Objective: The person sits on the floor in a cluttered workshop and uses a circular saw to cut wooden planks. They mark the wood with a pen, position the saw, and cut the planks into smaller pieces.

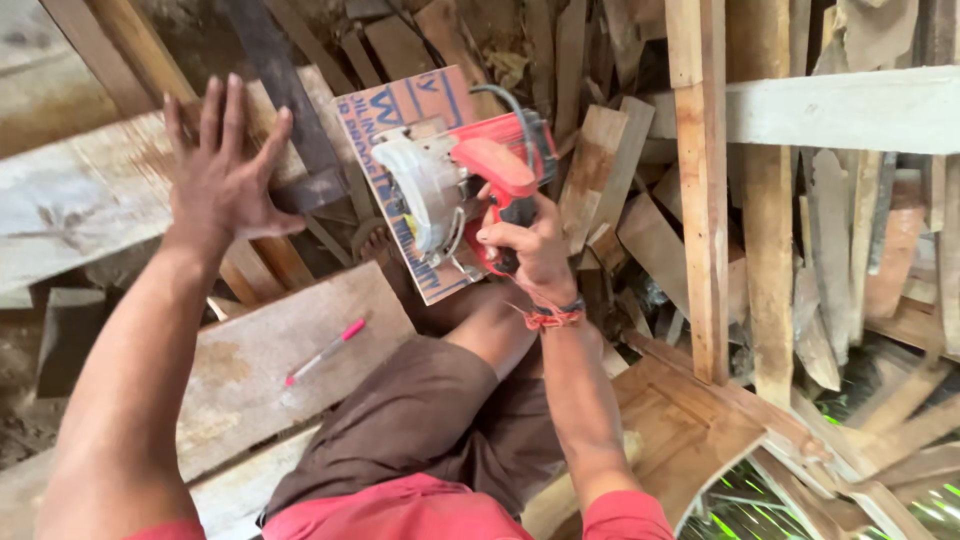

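My right hand (pixel 528 245) grips the handle of a red circular saw (pixel 470 180) with a pale blade guard, held over a piece of printed cardboard (pixel 400 110). An orange band sits on that wrist. My left hand (pixel 222 170) is spread flat, fingers apart, over a weathered grey wooden plank (pixel 80 195) at the left. A pink-capped pen (pixel 325 352) lies on a second worn plank (pixel 260 370) beside my brown-clad knee.
Several scrap boards and offcuts lie piled at the back and right. An upright wooden post (pixel 698 200) and a pale horizontal beam (pixel 850 108) stand to the right. A dark board (pixel 285 90) crosses the grey plank near my left hand.
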